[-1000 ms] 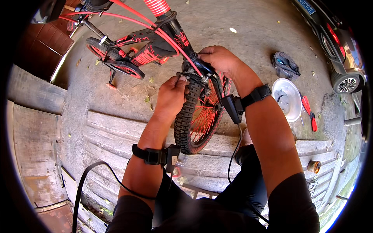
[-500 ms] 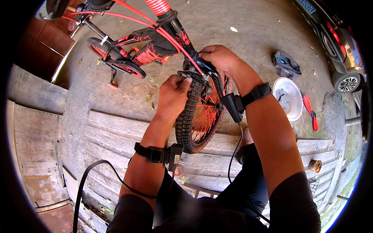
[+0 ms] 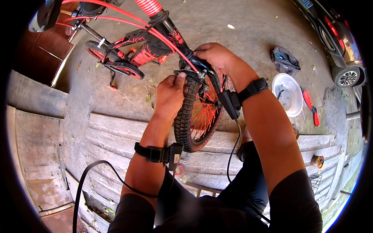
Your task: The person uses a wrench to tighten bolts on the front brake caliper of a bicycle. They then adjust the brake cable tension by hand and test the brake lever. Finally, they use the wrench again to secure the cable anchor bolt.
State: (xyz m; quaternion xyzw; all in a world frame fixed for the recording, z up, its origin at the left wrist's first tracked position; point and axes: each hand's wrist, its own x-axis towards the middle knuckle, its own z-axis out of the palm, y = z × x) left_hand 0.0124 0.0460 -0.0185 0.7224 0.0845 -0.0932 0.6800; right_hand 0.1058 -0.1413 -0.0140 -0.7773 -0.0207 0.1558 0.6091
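A black and red bicycle (image 3: pixel 171 33) stands in front of me, its front wheel (image 3: pixel 185 124) between my forearms. My left hand (image 3: pixel 169 95) is closed at the left side of the tyre's top, thumb and fingers pinching a dark part of the front brake (image 3: pixel 182 72). On the other side, my right hand (image 3: pixel 217 58) reaches round the black fork (image 3: pixel 208 70) at its crown. Its fingers are bent, and their tips are hidden behind the fork, so what they grip cannot be made out. Red cables (image 3: pixel 171 44) run down to the brake between both hands.
To the right lie a white basin (image 3: pixel 288 95), red-handled pliers (image 3: pixel 310 106) and a grey bag (image 3: pixel 285 60). An open tin (image 3: pixel 317 161) sits on the stone steps (image 3: pixel 128 130). A parked car (image 3: pixel 338 42) is at far right. Black cables hang from bands on both my wrists.
The bicycle's front and both hands have shifted slightly left in the picture. My left thumb has moved a little at the brake; the hands stay at the same places on the bicycle.
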